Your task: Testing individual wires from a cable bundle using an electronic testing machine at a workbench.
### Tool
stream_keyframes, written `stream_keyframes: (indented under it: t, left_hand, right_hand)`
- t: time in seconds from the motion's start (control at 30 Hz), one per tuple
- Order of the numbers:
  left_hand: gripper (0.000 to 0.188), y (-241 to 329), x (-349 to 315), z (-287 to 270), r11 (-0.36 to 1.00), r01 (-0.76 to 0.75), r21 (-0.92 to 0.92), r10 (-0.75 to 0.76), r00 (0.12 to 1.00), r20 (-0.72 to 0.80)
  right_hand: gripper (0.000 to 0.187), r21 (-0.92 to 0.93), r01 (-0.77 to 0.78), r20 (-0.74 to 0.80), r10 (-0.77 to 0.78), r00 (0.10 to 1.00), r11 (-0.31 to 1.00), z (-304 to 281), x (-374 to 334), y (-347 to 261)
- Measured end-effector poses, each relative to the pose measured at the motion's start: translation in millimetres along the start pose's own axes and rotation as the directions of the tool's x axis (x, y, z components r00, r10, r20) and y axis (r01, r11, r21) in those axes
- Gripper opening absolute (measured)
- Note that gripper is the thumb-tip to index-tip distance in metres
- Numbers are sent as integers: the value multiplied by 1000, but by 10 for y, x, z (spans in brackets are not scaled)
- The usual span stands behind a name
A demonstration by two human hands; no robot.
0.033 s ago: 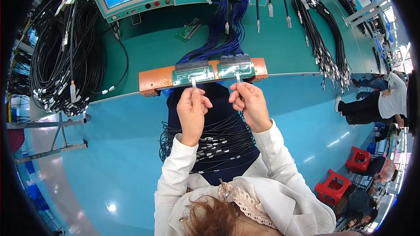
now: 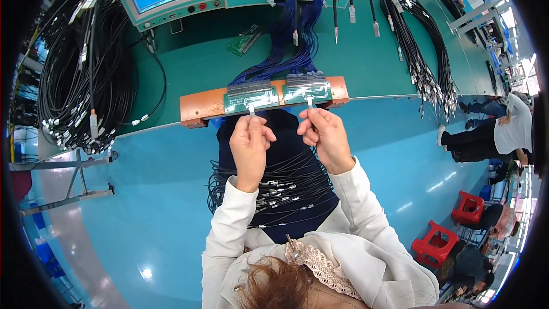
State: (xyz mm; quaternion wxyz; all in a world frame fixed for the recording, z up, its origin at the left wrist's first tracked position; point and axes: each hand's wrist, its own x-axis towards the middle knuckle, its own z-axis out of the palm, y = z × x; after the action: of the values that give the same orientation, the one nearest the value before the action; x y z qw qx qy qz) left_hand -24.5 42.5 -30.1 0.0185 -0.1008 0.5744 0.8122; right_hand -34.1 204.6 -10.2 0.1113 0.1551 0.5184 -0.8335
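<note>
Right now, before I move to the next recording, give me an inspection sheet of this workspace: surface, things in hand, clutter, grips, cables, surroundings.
Surface: green tabletop, orange block along its near edge.
Things in hand: left plug and right plug, at the left board and right board; seating too small to tell.
Clutter: small green board behind the block.
Grips: left grip pinches the left plug; right grip the right.
Cables: blue wires run to both boards; black bundles at left and right; lap cables.
Surroundings: blue floor, red stools, people at right.
</note>
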Motion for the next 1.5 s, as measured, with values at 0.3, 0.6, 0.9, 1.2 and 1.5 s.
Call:
stream_keyframes:
  t: [0.3, 0.6, 0.9, 1.2, 1.5]
  left_hand:
    - [19, -26, 48, 21, 999, -47, 18, 48, 998, -45]
    - [26, 68, -27, -321, 974, -34, 222, 33, 999, 9]
    - [14, 1968, -349, -2185, 512, -348, 785, 826, 450, -340]
    - [10, 2845, 83, -2390, -182, -123, 975, 755, 617, 219]
    - [20, 2932, 124, -2524, -529, -35, 848, 742, 467, 482]
  right_hand:
    - [21, 53, -11, 48, 9, 999, 999, -4, 48, -26]
    - [31, -290, 65, 60, -49, 997, 955, 153, -153, -66]
    - [24, -523, 292, -16, -352, 936, 800, -689, -633, -233]
    - [24, -512, 305, 96, -299, 949, 803, -405, -690, -187]
    - [23, -501, 291, 105, -276, 955, 815, -330, -773, -178]
